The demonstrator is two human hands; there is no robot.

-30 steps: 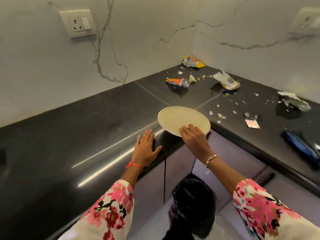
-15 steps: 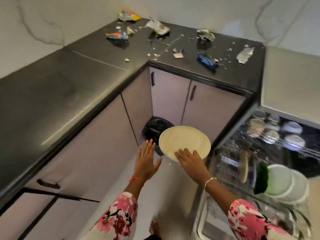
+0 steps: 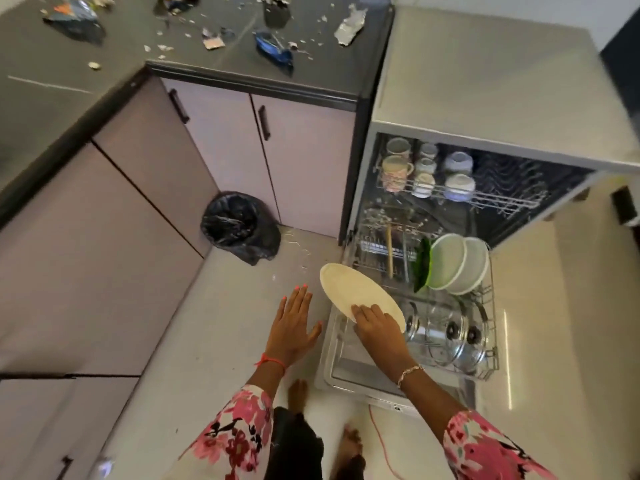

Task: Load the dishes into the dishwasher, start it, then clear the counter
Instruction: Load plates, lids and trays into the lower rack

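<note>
Plate [image 3: 356,292] off counter [image 3: 121,39] now, swung across to open dishwasher [image 3: 467,98], hanging tilted over front-left of lower rack [image 3: 493,341]. Right hand [image 3: 379,329] clamps near rim, fingers over top. Left hand [image 3: 292,323] spread flat, holding nothing, just beside plate. Slotting comes next. Glass lids [image 3: 450,330] crowd rack front, bowls [image 3: 457,265] behind; free tines possibly left, too blurred to confirm. Wrappers [image 3: 273,50] litter counter; bin bag [image 3: 239,225] on floor.

No legible lettering anywhere, neither on the counter wrappers [image 3: 273,50] nor on the dishwasher [image 3: 485,84]
</note>
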